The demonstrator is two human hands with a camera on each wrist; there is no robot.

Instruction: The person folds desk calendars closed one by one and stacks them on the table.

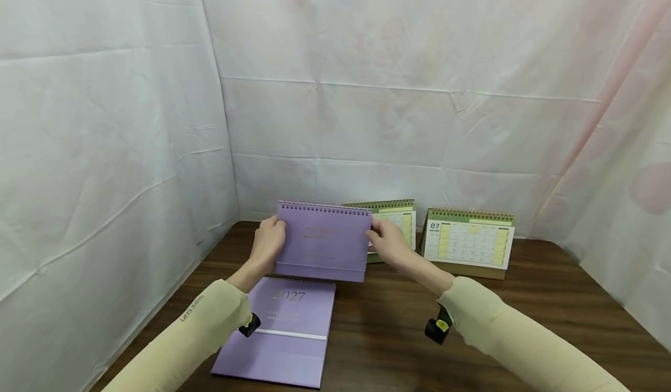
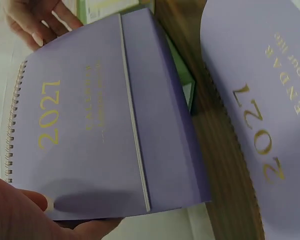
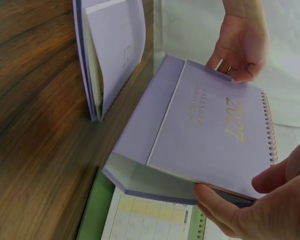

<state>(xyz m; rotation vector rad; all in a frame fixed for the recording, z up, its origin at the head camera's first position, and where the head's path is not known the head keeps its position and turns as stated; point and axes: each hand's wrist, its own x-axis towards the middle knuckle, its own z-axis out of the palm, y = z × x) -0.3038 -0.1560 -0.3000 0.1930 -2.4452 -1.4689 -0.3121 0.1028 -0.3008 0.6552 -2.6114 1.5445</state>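
Held calendar (image 1: 322, 249): 6 o'clock in my head view, spiral up.
Left hand (image 1: 268, 242): I see it pinching the 9 o'clock edge.
Right hand (image 1: 389, 243): pinches 3 o'clock edge.
Second calendar (image 1: 278, 357): on table (image 1: 388, 334), 7 o'clock of it.

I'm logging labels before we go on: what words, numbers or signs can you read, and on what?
"2027": held purple calendar
"CALENDAR": held purple calendar; smaller line beneath unreadable
"2027": other purple calendar
"LENDAR", first letters cut off in the left wrist view: other purple calendar
"your life": other purple calendar
"07": right green calendar
"Lets", rest unclear: left sleeve
Too small: the right green calendar's grid, left green calendar's print
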